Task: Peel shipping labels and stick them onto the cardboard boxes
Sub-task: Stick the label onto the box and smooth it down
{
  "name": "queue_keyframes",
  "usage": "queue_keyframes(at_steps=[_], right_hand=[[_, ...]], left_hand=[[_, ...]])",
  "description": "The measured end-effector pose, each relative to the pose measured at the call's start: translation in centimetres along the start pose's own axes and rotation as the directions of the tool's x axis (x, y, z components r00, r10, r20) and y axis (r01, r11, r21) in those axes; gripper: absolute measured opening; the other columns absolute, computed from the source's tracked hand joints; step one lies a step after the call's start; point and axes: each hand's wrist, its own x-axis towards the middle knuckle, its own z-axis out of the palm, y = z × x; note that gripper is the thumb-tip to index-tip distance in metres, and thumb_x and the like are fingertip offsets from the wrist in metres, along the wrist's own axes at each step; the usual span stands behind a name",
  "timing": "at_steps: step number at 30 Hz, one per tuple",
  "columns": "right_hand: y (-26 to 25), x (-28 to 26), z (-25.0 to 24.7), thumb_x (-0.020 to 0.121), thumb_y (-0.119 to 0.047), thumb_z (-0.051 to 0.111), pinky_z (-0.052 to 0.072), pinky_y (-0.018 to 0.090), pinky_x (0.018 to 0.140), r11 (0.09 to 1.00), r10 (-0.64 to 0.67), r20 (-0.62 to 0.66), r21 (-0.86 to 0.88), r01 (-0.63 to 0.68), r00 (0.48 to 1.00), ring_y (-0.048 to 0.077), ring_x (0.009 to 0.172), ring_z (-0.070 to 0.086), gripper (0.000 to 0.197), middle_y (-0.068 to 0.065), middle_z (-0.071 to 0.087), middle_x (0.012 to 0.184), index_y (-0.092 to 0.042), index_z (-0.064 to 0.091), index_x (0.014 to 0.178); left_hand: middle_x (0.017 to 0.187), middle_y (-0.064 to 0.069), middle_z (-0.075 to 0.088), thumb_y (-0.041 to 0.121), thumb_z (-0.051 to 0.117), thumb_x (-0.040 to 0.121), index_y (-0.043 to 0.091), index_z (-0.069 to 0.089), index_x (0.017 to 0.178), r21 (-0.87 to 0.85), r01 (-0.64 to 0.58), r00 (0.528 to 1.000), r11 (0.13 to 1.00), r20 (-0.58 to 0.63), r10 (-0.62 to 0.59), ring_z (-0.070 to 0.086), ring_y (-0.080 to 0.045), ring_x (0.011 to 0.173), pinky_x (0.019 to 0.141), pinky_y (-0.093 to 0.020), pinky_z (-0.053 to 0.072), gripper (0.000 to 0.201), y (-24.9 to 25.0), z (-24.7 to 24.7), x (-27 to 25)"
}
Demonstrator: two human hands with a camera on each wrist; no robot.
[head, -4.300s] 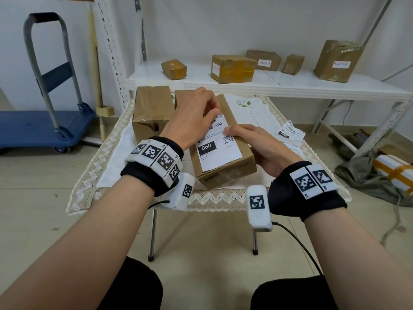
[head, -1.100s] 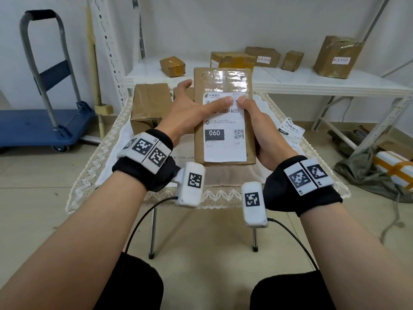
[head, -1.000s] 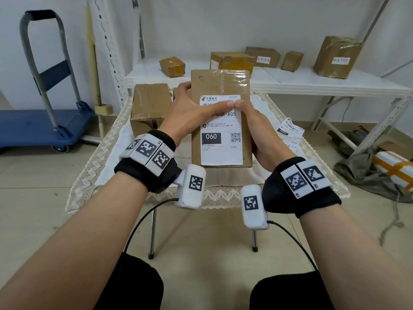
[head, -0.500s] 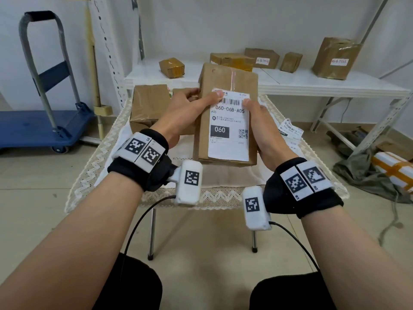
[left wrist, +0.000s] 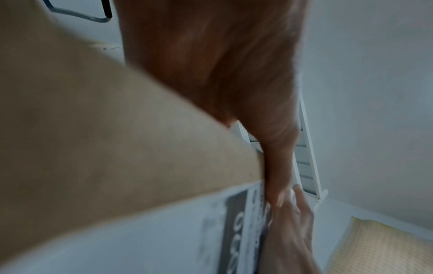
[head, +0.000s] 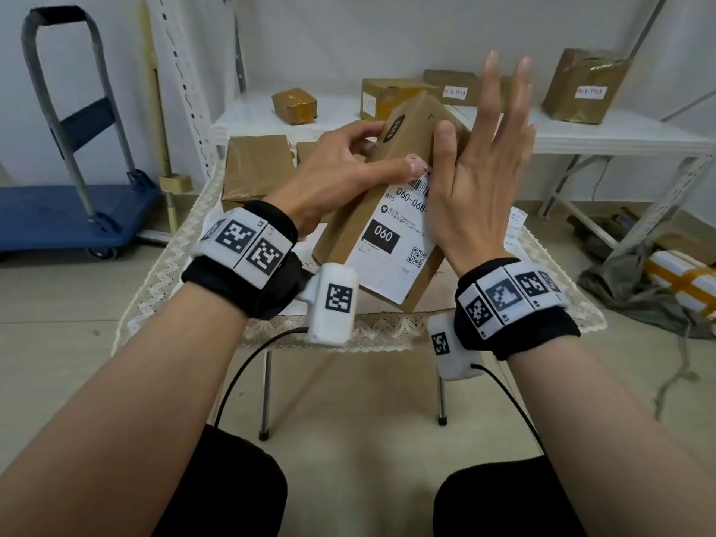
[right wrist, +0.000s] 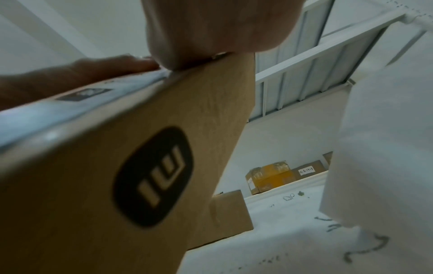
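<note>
A brown cardboard box (head: 348, 222) is held tilted above the table, its top leaning right. A white shipping label (head: 391, 246) marked 060 is stuck on its front face. My left hand (head: 387, 149) grips the box's upper part, thumb on the label's top edge and fingers behind. My right hand (head: 480, 110) is against the box's right side with fingers straight and spread, thumb lying on the front face. The left wrist view shows the box (left wrist: 93, 129) and label (left wrist: 140, 231) blurred. In the right wrist view the box (right wrist: 70, 185) shows a black logo.
Another taped box (head: 255, 168) stands on the lace-covered table (head: 162, 273). Loose label sheets (head: 517, 222) lie at its right. The white shelf (head: 620, 129) behind carries several boxes, some labelled. A blue hand truck (head: 58, 211) is at left, bags on the floor at right.
The box went from lying on the table to being held up, and has now tipped and turned to the right. My right hand's fingers have straightened and spread off the box.
</note>
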Motion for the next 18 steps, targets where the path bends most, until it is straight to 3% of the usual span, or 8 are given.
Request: queue_keyframes(at_steps=[5,8,11,13,15,17,18], right_hand=[[1.2,0.3,0.0,0.11,-0.041,0.031,0.01,0.058,0.125,0.995,0.093,-0.049,-0.018,-0.094,0.994,0.029,0.158,0.013,0.06,0.014,0.013,0.171,-0.015,0.023,0.162],[2.0,0.3,0.1,0.11,-0.04,0.033,0.012,0.057,0.125,0.986,0.164,-0.079,-0.024,-0.166,0.983,0.028,0.158,0.015,0.059,0.014,0.013,0.171,-0.014,0.024,0.162],[2.4,0.4,0.3,0.11,-0.037,0.033,0.009,0.045,0.127,0.965,0.252,-0.1,0.097,-0.243,0.963,0.026,0.158,0.011,0.059,0.015,0.012,0.17,-0.011,0.021,0.162],[1.9,0.3,0.3,0.111,-0.036,0.035,0.007,0.033,0.123,0.924,0.301,-0.04,0.261,-0.281,0.953,0.022,0.158,0.008,0.062,0.013,0.009,0.171,-0.009,0.015,0.162],[0.8,0.1,0.3,0.109,-0.041,0.038,0.013,0.036,0.123,0.869,0.322,0.084,0.369,-0.33,0.943,0.02,0.158,0.011,0.069,0.008,0.006,0.172,-0.012,0.007,0.164],[-0.1,-0.6,0.3,0.108,-0.046,0.041,0.021,0.036,0.122,0.864,0.295,0.188,0.366,-0.345,0.937,0.017,0.156,0.015,0.073,0.003,0.006,0.172,-0.019,0.003,0.164],[-0.5,-1.1,0.4,0.107,-0.047,0.042,0.022,0.029,0.117,0.882,0.269,0.222,0.334,-0.332,0.937,0.013,0.154,0.016,0.074,0.002,0.008,0.172,-0.022,0.002,0.165]], left_hand=[[0.116,0.002,0.068,0.037,0.089,0.072,0.022,0.055,0.141,0.021,0.015,0.999,1.0,0.048,-0.016,0.075,-0.011,0.095,0.089,-0.035,0.061,0.078,-0.2,-0.2,-0.4],[0.116,0.0,0.072,0.031,0.086,0.078,0.021,0.057,0.139,-0.009,0.045,0.998,0.999,0.043,-0.045,0.076,-0.014,0.094,0.089,-0.037,0.061,0.068,-0.7,-0.1,-0.4],[0.114,0.001,0.076,0.034,0.084,0.081,0.017,0.055,0.14,-0.081,0.095,0.995,0.992,-0.003,-0.096,0.076,-0.014,0.096,0.091,-0.037,0.061,0.067,-1.3,-0.2,-0.2],[0.117,0.0,0.075,0.039,0.084,0.079,0.015,0.055,0.139,-0.154,0.104,0.992,0.983,-0.058,-0.114,0.075,-0.015,0.1,0.094,-0.04,0.059,0.072,-1.6,-0.6,0.1],[0.117,-0.001,0.075,0.041,0.082,0.081,0.012,0.055,0.139,-0.223,0.108,0.985,0.969,-0.109,-0.135,0.075,-0.015,0.101,0.093,-0.039,0.059,0.069,-1.8,-0.8,0.4],[0.113,0.0,0.077,0.041,0.079,0.085,0.012,0.057,0.136,-0.267,0.117,0.976,0.957,-0.149,-0.161,0.076,-0.013,0.096,0.08,-0.03,0.061,0.063,-1.9,-0.7,0.6],[0.111,0.0,0.077,0.042,0.078,0.086,0.012,0.058,0.135,-0.283,0.121,0.971,0.951,-0.164,-0.172,0.076,-0.01,0.089,0.068,-0.023,0.059,0.061,-2.0,-0.5,0.7]])
